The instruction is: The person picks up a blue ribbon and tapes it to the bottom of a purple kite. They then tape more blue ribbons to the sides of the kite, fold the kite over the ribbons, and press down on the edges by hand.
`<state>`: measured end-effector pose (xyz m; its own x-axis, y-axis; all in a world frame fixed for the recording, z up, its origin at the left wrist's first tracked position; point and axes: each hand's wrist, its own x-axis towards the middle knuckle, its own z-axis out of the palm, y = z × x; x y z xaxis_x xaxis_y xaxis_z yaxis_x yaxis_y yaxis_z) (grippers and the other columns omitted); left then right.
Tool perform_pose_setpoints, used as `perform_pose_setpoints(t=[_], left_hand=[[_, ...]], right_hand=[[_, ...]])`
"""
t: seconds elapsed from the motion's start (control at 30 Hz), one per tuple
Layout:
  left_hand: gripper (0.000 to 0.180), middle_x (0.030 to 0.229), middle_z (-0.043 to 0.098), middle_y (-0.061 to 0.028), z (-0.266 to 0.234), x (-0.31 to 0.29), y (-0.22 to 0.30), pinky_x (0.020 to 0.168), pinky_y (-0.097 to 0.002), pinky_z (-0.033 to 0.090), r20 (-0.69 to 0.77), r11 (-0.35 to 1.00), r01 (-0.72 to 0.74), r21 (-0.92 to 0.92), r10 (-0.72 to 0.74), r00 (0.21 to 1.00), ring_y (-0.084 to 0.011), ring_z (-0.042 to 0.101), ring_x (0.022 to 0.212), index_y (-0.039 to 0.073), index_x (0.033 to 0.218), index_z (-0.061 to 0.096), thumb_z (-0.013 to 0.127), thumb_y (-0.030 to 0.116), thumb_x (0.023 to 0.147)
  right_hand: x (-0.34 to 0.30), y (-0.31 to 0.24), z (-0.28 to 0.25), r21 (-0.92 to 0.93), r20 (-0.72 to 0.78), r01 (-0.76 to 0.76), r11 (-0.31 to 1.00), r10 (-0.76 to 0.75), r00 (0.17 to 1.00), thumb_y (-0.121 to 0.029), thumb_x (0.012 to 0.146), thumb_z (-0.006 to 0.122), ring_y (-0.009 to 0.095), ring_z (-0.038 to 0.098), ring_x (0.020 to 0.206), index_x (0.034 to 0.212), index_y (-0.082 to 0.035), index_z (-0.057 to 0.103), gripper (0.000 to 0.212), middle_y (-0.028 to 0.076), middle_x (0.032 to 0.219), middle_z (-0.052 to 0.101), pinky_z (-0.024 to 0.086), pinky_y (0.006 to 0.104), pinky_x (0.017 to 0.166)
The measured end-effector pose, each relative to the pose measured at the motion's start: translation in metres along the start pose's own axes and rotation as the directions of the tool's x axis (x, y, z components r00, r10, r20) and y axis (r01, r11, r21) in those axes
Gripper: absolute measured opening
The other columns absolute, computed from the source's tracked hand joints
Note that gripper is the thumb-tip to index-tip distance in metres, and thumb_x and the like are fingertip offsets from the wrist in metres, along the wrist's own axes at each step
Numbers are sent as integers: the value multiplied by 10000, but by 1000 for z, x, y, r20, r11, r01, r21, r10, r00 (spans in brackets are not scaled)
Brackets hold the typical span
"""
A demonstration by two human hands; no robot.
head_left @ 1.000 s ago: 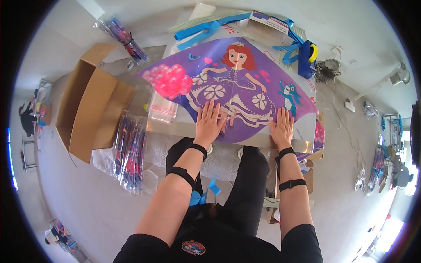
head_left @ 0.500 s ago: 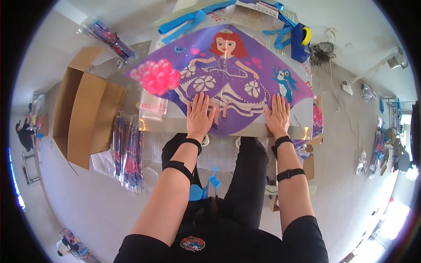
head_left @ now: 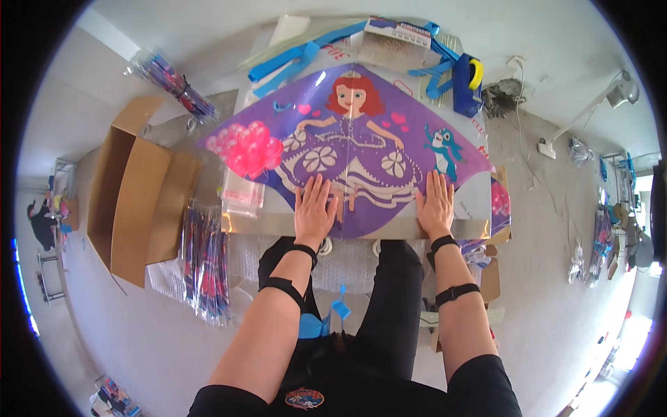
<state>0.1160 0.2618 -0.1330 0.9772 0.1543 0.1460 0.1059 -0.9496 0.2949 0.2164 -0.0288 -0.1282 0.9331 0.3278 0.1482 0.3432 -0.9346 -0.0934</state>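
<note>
A purple kite [head_left: 389,132], printed with a red-haired princess, pink balloons and a blue animal, lies spread flat over the table [head_left: 410,228]. My left hand [head_left: 315,212] rests palm down on its lower left edge, fingers stretched out. On the lower right edge my right hand [head_left: 435,206] lies flat in the same way, below the blue animal. Neither hand grips anything. The kite's rounded bottom tip reaches the table's near edge between my hands.
Blue ribbon strips [head_left: 299,62], a small box [head_left: 396,38] and a blue tape dispenser [head_left: 467,85] line the table's far side. To the left stand an opened cardboard box [head_left: 139,194] and bagged kites [head_left: 205,264]. A bundle [head_left: 174,83] lies farther off.
The whole view has shifted, so the table, kite and hands sit slightly lower in it. Both hands stay flat on the kite.
</note>
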Motion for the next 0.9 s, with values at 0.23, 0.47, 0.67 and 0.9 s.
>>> perform_pose_setpoints(t=[0.23,0.47,0.67,0.9], left_hand=[[528,1477,339,-75,-5,0,-4,1125,-456,184,40,999,28,18,-29,999,-239,288,1372,112,1376,423,401,418,947],[415,1319,513,-108,-3,7,-11,1043,-460,315,-113,1000,-19,-18,17,993,-267,445,1253,68,1220,552,495,343,915],[79,881,651,-147,-50,130,-76,693,-449,456,-251,963,11,-268,-80,965,-336,611,842,70,851,619,582,138,833],[118,915,657,-131,-67,265,-196,752,-447,494,-398,979,185,80,-139,907,-349,615,870,76,876,660,606,161,814]], right_hand=[[1,-6,-2,48,-59,3,999,0,998,-312,909,502,286,315,1354,1379,-29,386,561,121,1447,371,195,463,1132],[0,-9,1,63,-64,-13,998,17,998,-280,905,512,285,317,1353,1358,-18,409,534,130,1424,397,213,450,1129],[0,-5,-8,109,-66,-44,993,51,997,-254,894,531,300,306,1357,1369,-2,371,561,160,1431,374,203,444,1136],[0,-6,-13,119,-15,-76,990,79,997,-211,890,531,314,268,1372,1380,1,331,570,172,1442,341,198,429,1144]])
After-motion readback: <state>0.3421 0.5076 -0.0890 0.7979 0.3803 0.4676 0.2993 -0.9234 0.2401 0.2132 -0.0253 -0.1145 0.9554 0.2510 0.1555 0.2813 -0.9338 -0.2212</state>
